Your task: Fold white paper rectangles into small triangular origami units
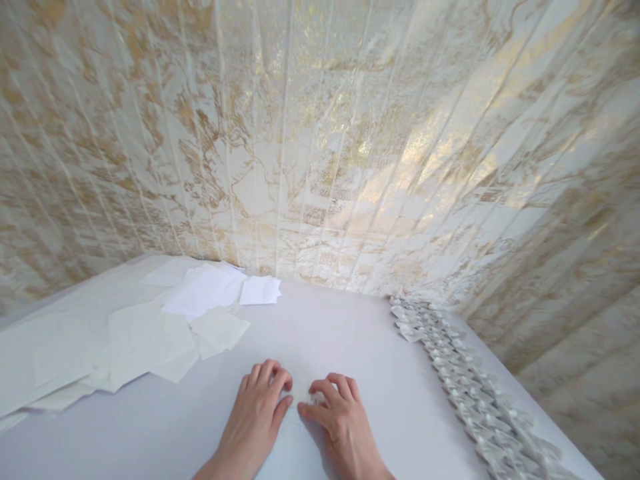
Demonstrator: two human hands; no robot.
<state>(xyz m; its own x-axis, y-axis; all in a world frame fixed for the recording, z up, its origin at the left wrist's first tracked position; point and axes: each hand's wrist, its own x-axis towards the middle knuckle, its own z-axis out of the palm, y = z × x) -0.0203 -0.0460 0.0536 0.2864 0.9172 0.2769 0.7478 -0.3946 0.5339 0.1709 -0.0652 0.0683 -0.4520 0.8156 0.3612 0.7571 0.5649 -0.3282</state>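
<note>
My left hand (260,410) and my right hand (340,417) rest close together on the white table (350,333), near its front middle. Both have curled fingers pressed down on a small white piece of paper (303,393) that lies between them. The thumbs and fingertips pinch its edges, and most of the paper is hidden under the fingers.
Loose white paper squares and sheets (200,293) lie spread over the table's left side. A long row of folded white paper pieces (460,373) runs along the right edge. A wall with a white and gold marbled pattern (320,133) stands right behind the table.
</note>
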